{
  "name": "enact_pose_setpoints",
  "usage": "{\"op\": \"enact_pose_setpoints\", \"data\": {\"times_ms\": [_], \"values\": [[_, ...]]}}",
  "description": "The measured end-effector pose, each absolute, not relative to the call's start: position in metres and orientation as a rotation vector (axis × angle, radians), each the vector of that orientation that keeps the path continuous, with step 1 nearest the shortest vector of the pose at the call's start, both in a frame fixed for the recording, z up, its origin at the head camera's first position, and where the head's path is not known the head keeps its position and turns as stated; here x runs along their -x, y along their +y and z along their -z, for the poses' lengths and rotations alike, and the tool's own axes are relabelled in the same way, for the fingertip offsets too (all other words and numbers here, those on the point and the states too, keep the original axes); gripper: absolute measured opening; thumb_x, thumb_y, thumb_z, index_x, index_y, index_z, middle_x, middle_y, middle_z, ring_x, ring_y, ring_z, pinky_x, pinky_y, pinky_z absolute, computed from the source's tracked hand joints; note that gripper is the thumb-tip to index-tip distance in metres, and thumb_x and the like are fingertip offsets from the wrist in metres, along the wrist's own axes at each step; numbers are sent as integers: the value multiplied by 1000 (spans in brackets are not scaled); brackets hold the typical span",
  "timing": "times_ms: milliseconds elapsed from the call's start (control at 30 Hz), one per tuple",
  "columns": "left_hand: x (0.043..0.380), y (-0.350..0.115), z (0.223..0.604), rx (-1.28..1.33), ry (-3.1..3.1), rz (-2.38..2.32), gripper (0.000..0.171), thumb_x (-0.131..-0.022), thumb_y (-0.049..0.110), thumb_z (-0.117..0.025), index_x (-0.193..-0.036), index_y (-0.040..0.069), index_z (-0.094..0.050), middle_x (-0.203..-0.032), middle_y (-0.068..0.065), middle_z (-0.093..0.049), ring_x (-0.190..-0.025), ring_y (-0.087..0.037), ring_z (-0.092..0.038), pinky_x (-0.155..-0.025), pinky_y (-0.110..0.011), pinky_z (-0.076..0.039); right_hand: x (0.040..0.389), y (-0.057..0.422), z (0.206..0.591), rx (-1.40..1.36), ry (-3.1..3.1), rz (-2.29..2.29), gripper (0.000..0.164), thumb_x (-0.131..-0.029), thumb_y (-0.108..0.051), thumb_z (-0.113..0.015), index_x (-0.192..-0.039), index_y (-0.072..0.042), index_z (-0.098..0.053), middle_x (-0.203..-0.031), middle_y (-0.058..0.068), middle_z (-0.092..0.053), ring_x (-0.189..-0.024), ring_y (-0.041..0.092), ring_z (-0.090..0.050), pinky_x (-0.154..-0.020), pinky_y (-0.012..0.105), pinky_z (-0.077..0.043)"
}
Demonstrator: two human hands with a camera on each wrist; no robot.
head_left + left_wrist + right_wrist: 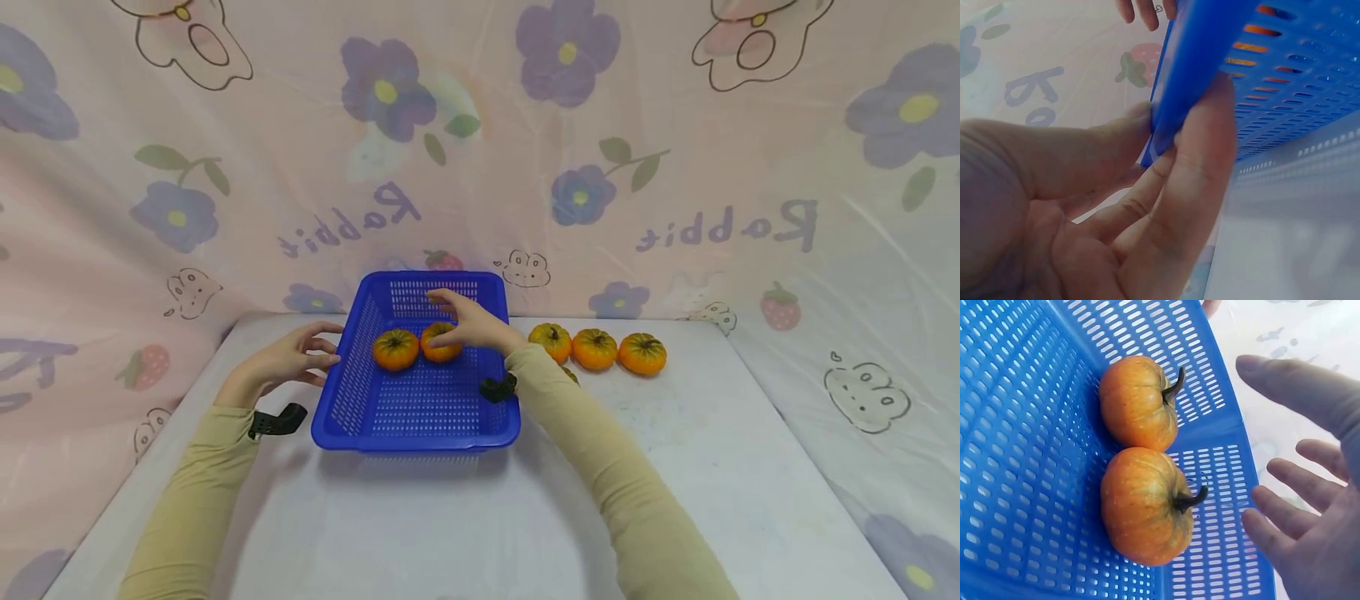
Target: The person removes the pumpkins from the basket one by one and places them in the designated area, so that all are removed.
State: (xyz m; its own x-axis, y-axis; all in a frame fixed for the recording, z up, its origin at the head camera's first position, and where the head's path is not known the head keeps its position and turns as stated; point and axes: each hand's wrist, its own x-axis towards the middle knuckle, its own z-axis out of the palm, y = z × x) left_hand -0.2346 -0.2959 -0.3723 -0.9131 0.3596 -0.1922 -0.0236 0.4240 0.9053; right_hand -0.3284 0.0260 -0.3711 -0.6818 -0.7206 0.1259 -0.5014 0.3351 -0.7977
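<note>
A blue plastic basket [416, 443] with perforated walls stands on the white table. My left hand [288, 358] pinches its left rim, thumb on one side and fingers on the other, as the left wrist view shows of the rim [1194, 56]. Two small orange pumpkins [395, 352] [1138, 403] with dark stems sit side by side in the far part of the basket. Over the right-hand pumpkin [444, 350] [1144, 506] hovers my right hand [480, 323], its fingers spread and holding nothing. In the right wrist view, that hand is apart from both pumpkins.
Right of the basket, more pumpkins [595, 350] lie in a row on the table [705, 442]. Another one is mostly hidden behind the right sleeve [600, 458]. A patterned cloth [480, 150] hangs behind the table and along its sides.
</note>
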Motion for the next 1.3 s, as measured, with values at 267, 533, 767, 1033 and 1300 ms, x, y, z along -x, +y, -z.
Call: {"op": "enact_pose_setpoints", "data": {"times_ms": [267, 533, 767, 1033, 1300], "values": [[235, -295, 373, -288, 2336, -1479, 61, -99, 11, -54, -148, 2, -21, -116, -27, -49, -92, -29, -61, -79, -42, -56, 337, 22, 378, 1061, 2364, 1251, 79, -80, -11, -79, -145, -4, -35, -145, 12, -40, -135, 33, -34, -109, 42, -31], [235, -295, 374, -276, 2331, -1481, 59, -99, 9, -53, -148, 1, -21, -115, -27, -49, -92, -28, -61, -79, -42, -56, 340, 23, 384, 973, 2389, 1158, 81, -79, -10, -80, -146, -3, -34, -148, 15, -36, -138, 26, -31, -112, 35, -27], [236, -294, 374, -285, 2339, -1475, 58, -99, 8, -53, -147, 1, -22, -115, -27, -49, -91, -27, -62, -78, -41, -56, 339, 22, 389, 951, 2399, 1104, 79, -80, -12, -79, -145, -4, -35, -148, 16, -37, -137, 26, -32, -112, 35, -26], [236, -295, 374, -282, 2343, -1472, 57, -99, 8, -52, -147, 0, -22, -114, -26, -49, -91, -27, -61, -79, -42, -56, 339, 21, 390, 914, 2385, 1087, 77, -79, -11, -79, -144, -3, -37, -148, 15, -37, -135, 29, -35, -111, 36, -28], [236, -296, 373, -284, 2329, -1477, 58, -99, 8, -53, -147, 1, -22, -114, -25, -49, -92, -28, -61, -79, -41, -56, 338, 21, 392, 871, 2425, 992, 73, -80, -13, -78, -142, -6, -41, -145, 13, -42, -132, 24, -38, -111, 35, -28]]}}
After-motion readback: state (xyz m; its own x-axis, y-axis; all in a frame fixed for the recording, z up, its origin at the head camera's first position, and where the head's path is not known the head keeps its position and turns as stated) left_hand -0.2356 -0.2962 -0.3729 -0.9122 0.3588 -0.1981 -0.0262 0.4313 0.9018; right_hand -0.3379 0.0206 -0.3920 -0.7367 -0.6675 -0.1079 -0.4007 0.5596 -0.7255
